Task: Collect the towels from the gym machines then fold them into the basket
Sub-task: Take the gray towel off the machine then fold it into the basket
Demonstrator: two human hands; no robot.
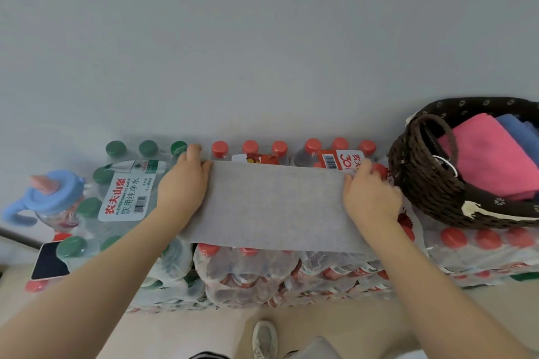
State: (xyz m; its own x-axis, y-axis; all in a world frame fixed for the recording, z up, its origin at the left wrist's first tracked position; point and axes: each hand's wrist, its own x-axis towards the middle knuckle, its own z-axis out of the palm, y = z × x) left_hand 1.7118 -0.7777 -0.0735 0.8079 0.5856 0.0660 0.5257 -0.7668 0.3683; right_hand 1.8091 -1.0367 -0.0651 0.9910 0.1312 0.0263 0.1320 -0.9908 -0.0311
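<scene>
Water bottles in shrink-wrapped packs fill the space against the pale wall — green-capped bottles [87, 207] on the left, red-capped bottles [280, 268] from the middle to the right, stacked high enough to serve as a work surface. A sippy cup [49, 195] with a blue lid and handles stands at the far left, and a phone [50, 261] with a dark screen lies just below it on the packs. A shoe [264, 339] shows on the floor beneath.

The grey towel [274, 207] lies spread flat over the red-capped packs, a smooth, even band with straight edges. The left hand [183, 183] pinches its far left corner, fingers curled over the edge; the right hand [370, 198] grips the far right corner the same way. Just right of that hand sits the dark woven basket [420, 183], resting on the packs, its handle up. Inside it lie a folded pink towel [490, 154] and, beside that, a folded blue towel [519, 131].
</scene>
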